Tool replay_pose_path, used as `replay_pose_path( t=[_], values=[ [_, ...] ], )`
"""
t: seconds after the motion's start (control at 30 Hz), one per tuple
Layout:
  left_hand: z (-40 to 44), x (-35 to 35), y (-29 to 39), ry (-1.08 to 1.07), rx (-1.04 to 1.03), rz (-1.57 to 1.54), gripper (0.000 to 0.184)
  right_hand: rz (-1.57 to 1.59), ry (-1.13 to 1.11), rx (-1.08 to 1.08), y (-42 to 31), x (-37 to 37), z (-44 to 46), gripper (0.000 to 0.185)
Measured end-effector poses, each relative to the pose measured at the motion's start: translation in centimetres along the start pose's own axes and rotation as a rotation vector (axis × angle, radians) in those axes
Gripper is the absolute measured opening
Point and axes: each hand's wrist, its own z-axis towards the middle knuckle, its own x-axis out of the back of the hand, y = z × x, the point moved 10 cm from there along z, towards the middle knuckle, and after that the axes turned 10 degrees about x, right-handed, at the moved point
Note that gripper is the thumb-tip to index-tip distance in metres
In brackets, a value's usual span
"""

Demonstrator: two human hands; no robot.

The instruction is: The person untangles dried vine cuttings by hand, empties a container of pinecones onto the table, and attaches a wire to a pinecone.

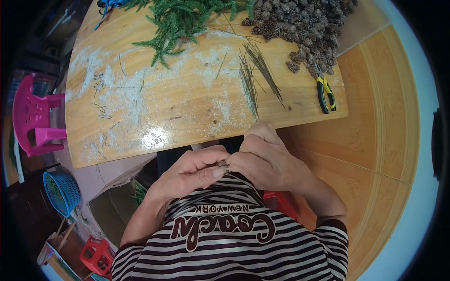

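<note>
Above my lap, just off the table's front edge, both hands meet around a small brown pine cone (222,163), mostly covered by fingers. My left hand (190,171) is closed, pinching it between thumb and fingers. My right hand (267,159) is closed too, its fingertips against the cone; whatever lies inside its curled fingers is hidden. Thin brown wires (248,84) lie in loose bundles on the table beyond my right hand. Farther back at the right is a heap of pine cones (304,28), with yellow-and-black pliers (326,93) in front of it.
Green artificial pine sprigs (180,23) lie at the back of the wooden table (178,103), which has white flakes scattered over it. A pink chair (35,114) stands at the left. Below are a blue basket (70,187), a cardboard box (110,210) and a red stool (96,255).
</note>
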Motion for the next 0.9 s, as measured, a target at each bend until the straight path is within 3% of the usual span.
replay_pose_path(
  t=[0.17, 0.27, 0.4, 0.57, 0.7, 0.8, 0.9],
  values=[
    [0.0, -0.3, 0.7, 0.022, -0.033, 0.114, 0.022, -0.057, -0.052, 0.064, -0.3, 0.1, 0.9, 0.019],
    [0.1, -0.6, 1.3, 0.033, -0.16, 0.272, 0.023, -0.114, -0.272, 0.117, -0.5, -0.9, 1.4, 0.013],
    [0.1, -0.6, 1.4, 0.074, -0.249, 0.349, 0.024, -0.122, -0.3, 0.142, -0.4, -1.2, 1.6, 0.016],
    [0.1, -0.6, 2.1, 0.141, -0.315, 0.452, 0.023, -0.077, -0.237, 0.122, -0.2, -0.7, 1.9, 0.019],
    [-0.6, -0.6, 3.5, 0.335, -0.462, 0.624, 0.024, -0.075, -0.229, 0.045, 0.5, -0.5, 2.0, 0.016],
    [-1.6, -0.7, 4.4, 0.617, -0.57, 0.942, 0.031, -0.008, -0.163, -0.1, 1.9, -1.1, 1.3, 0.015],
    [-1.5, -0.8, 5.2, 0.544, -0.576, 0.887, 0.033, 0.023, -0.158, -0.091, 2.1, -1.2, 0.8, 0.015]
  ],
)
